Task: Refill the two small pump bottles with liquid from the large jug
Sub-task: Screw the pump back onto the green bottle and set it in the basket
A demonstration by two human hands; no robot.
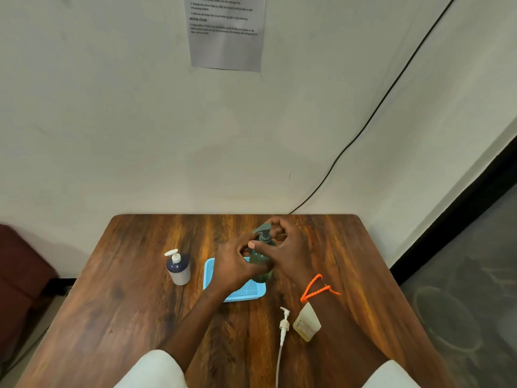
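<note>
Two hands on one green pump bottle [261,266] at table [134,298] centre, over the blue tray [246,291]. Upright, long axis vertical, base at the tray's 2 o'clock corner; whether resting on the mesh or lifted just off it, cannot tell. Pump head [263,228] on top, spout pointing toward 10 o'clock. Left hand [233,266] wrapped round the body from 9 o'clock, a closed grip. Right hand [288,249] from 3 o'clock, fingers curled at the neck and collar below the pump head, thumb laid across the front, a narrow grip holding the bottle's top. Orange beaded band [316,288] on the right wrist.

At 9 o'clock of the tray, well apart from the hands, the second pump bottle [179,268]: dark upper, pale lower, white pump, upright, spout toward 9 o'clock. At 5 o'clock, near the right forearm, a loose white pump [284,322], head toward 12 o'clock, tube trailing to 6 o'clock. Just beside it, partly hidden under the forearm, a pale yellowish container [306,323], type unclear.

Printed sheet [226,32] on the wall at 12 o'clock; black cable [372,113] slanting down the wall.
</note>
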